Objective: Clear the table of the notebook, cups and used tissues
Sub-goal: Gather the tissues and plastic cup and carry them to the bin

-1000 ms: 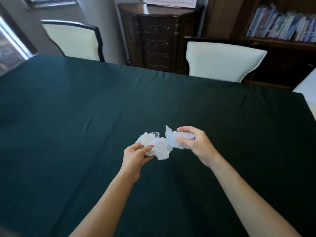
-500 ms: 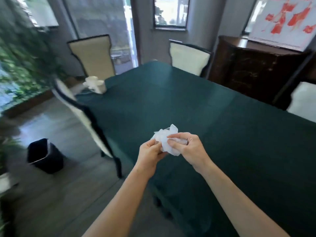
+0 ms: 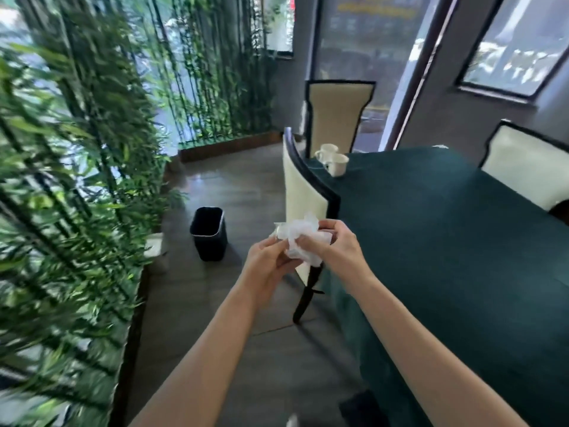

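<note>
Single head-worn view, close above both forearms, faces forward and down past the table's (image 3: pixel 446 241) left edge toward the floor.

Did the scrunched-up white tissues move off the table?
Yes. The crumpled white tissues went left, off the green-clothed table, now above the floor near the black bin.

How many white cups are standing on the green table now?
2. Both stand at the far left corner of the table: the farther cup near the edge, the nearer cup beside it. The chair back may hide others.

floor to bin (image 3: pixel 208 234) open | chair (image 3: pixel 303 195) blocks table edge
</note>
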`<state>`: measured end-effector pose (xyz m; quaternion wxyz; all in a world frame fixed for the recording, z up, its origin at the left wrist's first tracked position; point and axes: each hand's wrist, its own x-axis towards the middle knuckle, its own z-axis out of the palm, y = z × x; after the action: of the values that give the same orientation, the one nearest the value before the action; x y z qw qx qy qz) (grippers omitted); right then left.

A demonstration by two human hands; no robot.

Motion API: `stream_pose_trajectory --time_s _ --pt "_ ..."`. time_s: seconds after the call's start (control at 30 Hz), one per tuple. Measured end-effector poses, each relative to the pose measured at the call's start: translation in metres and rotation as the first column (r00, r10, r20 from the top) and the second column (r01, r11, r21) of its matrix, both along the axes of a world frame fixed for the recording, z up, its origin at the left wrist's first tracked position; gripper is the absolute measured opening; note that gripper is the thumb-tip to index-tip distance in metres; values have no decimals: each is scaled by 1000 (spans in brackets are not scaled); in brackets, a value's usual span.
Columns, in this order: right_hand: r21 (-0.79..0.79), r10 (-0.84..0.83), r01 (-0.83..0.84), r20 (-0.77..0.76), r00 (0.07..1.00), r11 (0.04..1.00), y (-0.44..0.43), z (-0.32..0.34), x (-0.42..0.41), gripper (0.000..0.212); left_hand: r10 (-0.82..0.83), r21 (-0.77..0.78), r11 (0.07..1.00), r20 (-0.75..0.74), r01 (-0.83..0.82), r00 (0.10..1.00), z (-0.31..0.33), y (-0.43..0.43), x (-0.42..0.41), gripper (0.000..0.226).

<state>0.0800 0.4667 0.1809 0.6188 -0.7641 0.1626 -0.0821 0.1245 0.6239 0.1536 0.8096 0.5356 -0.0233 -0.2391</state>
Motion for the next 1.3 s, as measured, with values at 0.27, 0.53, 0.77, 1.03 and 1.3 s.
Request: stream_pose_trajectory --time_s 0.27,0.53,0.77,1.03,1.3 --pt "173 218 -212 -15 976 962 33 -17 135 45 115 41 992 4 -115 993 -17 39 107 36" --pt "168 331 -327 5 944 930 41 -23 282 56 255 43 966 -2 -255 967 -15 46 234 18" --pt "231 492 -475 -21 870 849 65 -52 386 36 343 29 939 -79 -342 936 -31 80 317 21" --pt "269 474 -427 -143 869 863 99 -118 519 28 508 158 861 -224 -484 832 -95 129 451 19" --pt "257 318 -242 -315 894 936 126 -193 694 11 657 326 752 -317 -573 684 -177 178 634 30"
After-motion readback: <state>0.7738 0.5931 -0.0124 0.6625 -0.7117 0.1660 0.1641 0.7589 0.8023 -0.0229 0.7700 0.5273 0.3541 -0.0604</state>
